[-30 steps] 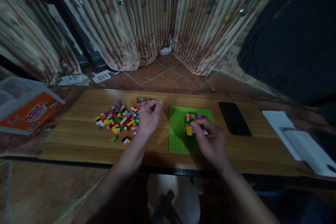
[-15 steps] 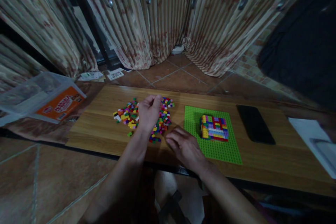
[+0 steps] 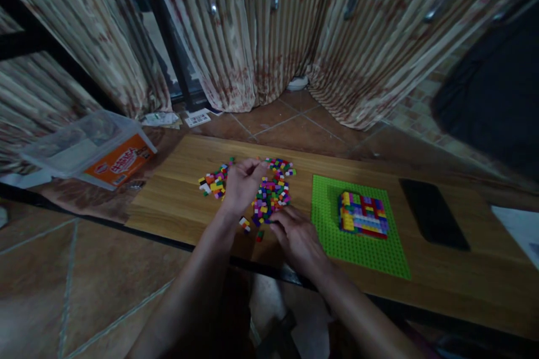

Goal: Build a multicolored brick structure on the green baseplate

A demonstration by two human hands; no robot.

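Small building bricks [image 3: 269, 193] in many colours lie in a loose pile on the wooden table. Over the middle of the pile is my left hand [image 3: 243, 182], its thumb and fingers pinched together; whatever is between them is hidden. My right hand [image 3: 298, 238] rests at the pile's near right edge, fingers curled in by the bricks, and its fingertips are too dark to show what they grip. A built block of bricks [image 3: 362, 215] stands on a green baseplate [image 3: 324, 244], right of my right hand. A few bricks [image 3: 260, 235] lie apart on the near side.
A black phone-like slab [image 3: 433, 213] lies right of the baseplate, with white paper [image 3: 516, 230] at the far right. Left of the wooden table [image 3: 168, 196] sits a clear plastic box [image 3: 88, 146] with an orange label. Striped curtains [image 3: 278, 56] hang behind.
The view has swung left, shifting everything rightward. My right hand has moved in against the pile's near edge. Some bricks now lie separately at the near side. My left hand stays pinched over the pile.
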